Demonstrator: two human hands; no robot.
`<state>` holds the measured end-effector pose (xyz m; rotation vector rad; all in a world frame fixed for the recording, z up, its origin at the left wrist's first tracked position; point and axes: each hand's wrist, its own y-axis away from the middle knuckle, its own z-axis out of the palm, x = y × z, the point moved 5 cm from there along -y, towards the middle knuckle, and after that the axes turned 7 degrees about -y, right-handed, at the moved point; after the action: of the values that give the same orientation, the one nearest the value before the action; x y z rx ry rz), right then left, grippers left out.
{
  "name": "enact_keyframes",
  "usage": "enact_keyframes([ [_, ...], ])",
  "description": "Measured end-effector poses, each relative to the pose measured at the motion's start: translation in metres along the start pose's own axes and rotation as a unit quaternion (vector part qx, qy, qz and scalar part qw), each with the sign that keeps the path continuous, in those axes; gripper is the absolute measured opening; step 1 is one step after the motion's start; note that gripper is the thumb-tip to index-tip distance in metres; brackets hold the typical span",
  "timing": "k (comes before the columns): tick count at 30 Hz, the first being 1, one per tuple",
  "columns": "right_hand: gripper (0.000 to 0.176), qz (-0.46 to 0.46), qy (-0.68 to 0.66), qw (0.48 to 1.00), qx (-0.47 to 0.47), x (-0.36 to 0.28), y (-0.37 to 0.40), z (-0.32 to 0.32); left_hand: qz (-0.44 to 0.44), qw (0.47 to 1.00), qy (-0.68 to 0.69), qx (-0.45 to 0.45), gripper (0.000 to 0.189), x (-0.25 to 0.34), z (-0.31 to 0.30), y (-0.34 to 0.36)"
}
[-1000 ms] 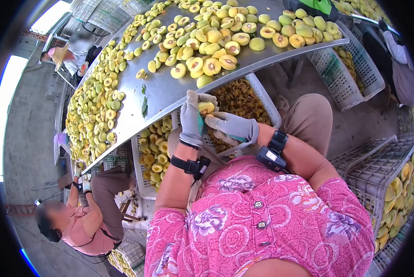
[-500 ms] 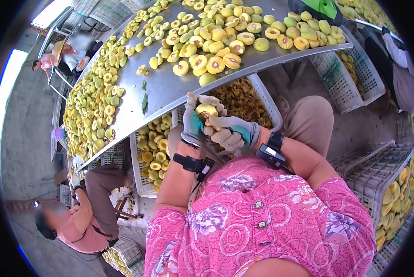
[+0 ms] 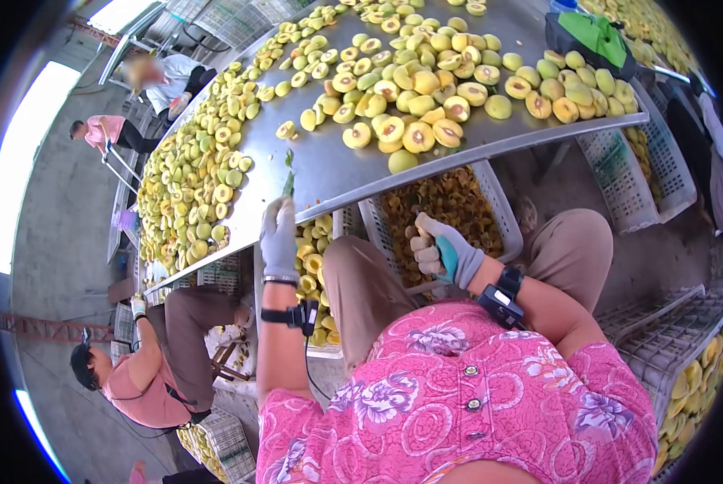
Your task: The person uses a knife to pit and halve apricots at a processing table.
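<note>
My left hand point(image 3: 279, 242), in a grey glove, is at the table's front edge beside a green leaf point(image 3: 289, 177). Its fingers point away from me, stretched out, and nothing shows in them; the palm is hidden. Below and beside it stands a crate with yellow fruit halves point(image 3: 311, 262). My right hand point(image 3: 446, 252), gloved in grey and teal, is closed in front of a white crate point(image 3: 513, 234) of brown fruit scraps point(image 3: 442, 210). What it grips, if anything, is too small to make out. Halved stone fruit point(image 3: 422, 101) lies heaped on the metal table point(image 3: 272, 145).
A black and green bag point(image 3: 591, 40) lies at the table's right end. White crates point(image 3: 631, 177) stand under it, and a wire-sided crate of fruit point(image 3: 692, 379) is at my right. A co-worker point(image 3: 139, 379) sits at left; other people are farther back.
My hands were together around a yellow fruit; now they are apart. The left has moved left to the table edge, the fruit no longer visible. The view has shifted, moving the table rightward.
</note>
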<state>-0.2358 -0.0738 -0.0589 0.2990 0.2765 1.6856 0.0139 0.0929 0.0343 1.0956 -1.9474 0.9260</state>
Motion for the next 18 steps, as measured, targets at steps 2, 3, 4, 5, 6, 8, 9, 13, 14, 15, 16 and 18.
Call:
enact_keyframes([
  [2, 0.04, 0.005, 0.004, 1.0, -0.026, 0.0, -0.005, -0.002, 0.026, 0.997, -0.025, -0.071, 0.032, 0.018, 0.016, -0.02],
  [3, 0.04, 0.011, 0.008, 0.999, -0.051, 0.0, -0.008, 0.0, 0.028, 0.997, -0.002, -0.073, 0.035, 0.046, 0.032, -0.022],
  [4, 0.04, 0.022, 0.021, 0.997, -0.066, 0.0, -0.007, 0.006, 0.018, 0.995, 0.008, -0.096, 0.037, 0.042, 0.049, -0.034],
  [5, 0.04, 0.056, -0.004, 0.997, -0.062, 0.002, -0.003, 0.01, 0.025, 0.982, -0.076, -0.174, 0.041, 0.03, 0.068, -0.057],
  [6, 0.04, 0.094, -0.024, 0.994, -0.058, 0.004, -0.004, 0.012, 0.251, 0.902, -0.347, -0.06, 0.051, -0.01, 0.1, -0.092],
  [8, 0.035, 0.079, 0.037, 0.988, -0.131, -0.003, -0.017, -0.005, 0.048, 0.951, -0.261, -0.161, 0.071, 0.035, 0.125, -0.097],
  [9, 0.035, 0.093, 0.049, 0.984, -0.142, -0.002, -0.018, -0.002, -0.087, 0.949, -0.245, -0.18, 0.078, 0.065, 0.129, -0.082],
  [13, 0.036, 0.05, 0.115, 0.987, -0.103, -0.009, -0.009, 0.0, -0.062, 0.923, -0.329, -0.192, 0.073, 0.052, 0.179, -0.1],
  [14, 0.035, 0.048, 0.116, 0.987, -0.102, -0.009, -0.009, 0.003, -0.061, 0.929, -0.323, -0.171, 0.063, 0.044, 0.191, -0.103],
  [15, 0.036, 0.035, 0.134, 0.987, -0.082, -0.009, -0.006, 0.008, -0.061, 0.941, -0.294, -0.156, 0.059, 0.047, 0.192, -0.098],
  [16, 0.036, 0.041, 0.137, 0.986, -0.086, -0.008, -0.005, 0.012, -0.061, 0.952, -0.265, -0.14, 0.055, 0.049, 0.192, -0.093],
  [18, 0.035, 0.021, 0.165, 0.985, -0.047, -0.01, -0.004, 0.009, -0.04, 0.958, -0.263, -0.107, 0.052, 0.045, 0.193, -0.092],
])
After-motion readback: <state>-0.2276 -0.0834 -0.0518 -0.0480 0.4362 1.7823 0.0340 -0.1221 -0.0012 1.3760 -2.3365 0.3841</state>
